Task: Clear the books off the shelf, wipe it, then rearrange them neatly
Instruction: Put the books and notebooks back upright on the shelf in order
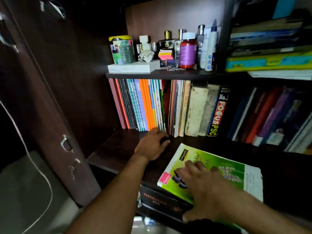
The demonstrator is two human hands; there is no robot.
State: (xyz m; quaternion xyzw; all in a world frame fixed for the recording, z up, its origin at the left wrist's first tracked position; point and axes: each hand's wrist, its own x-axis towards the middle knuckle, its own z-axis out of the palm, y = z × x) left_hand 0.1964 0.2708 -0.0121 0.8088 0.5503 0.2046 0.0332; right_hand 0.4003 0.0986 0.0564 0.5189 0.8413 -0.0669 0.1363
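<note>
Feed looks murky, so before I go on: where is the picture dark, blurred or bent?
Head view: right hand motion-blurred on the green book; right-side books dim and soft; upper shelf brightly lit; wide-angle bending at the edges.

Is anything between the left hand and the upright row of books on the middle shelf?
Nothing visible. The left hand reaches over bare dark wooden shelf, fingertips at the foot of the orange and white thin notebooks.
</note>
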